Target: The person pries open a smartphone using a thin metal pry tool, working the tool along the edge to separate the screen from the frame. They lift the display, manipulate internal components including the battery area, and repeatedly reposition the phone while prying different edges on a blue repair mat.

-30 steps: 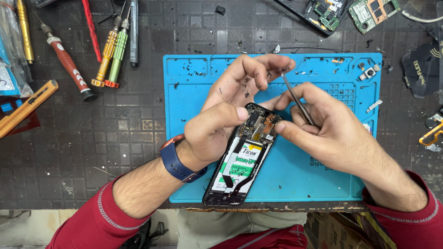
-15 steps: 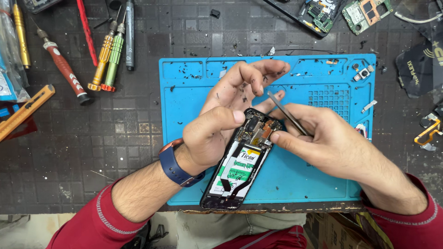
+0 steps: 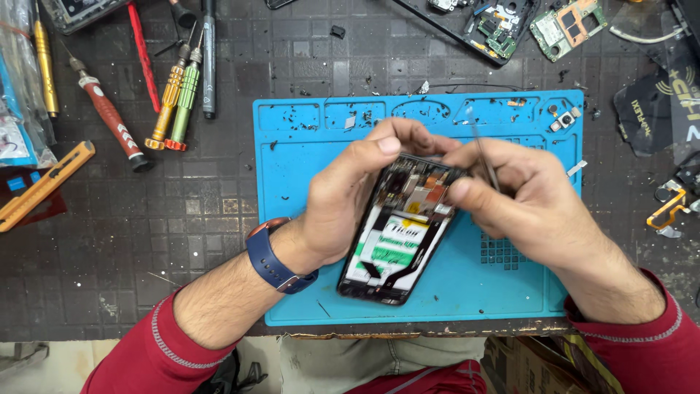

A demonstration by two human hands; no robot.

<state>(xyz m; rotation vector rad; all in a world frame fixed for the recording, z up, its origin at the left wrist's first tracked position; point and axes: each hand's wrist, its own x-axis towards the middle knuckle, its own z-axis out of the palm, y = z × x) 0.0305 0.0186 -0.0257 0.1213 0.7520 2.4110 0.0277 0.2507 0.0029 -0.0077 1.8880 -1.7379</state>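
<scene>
My left hand (image 3: 350,201) grips the opened phone (image 3: 397,233) by its left side and top, holding it tilted over the middle of the blue mat (image 3: 306,292), its lower end close to the mat's near edge, while my right hand (image 3: 521,197) is pinched shut on thin tweezers (image 3: 484,155) whose tip meets the phone's top end. Beyond the mat's far right corner lie circuit boards (image 3: 539,22), and past its far left corner, on the dark bench (image 3: 146,241), sit several screwdrivers (image 3: 175,95) and a black pen (image 3: 209,58).
</scene>
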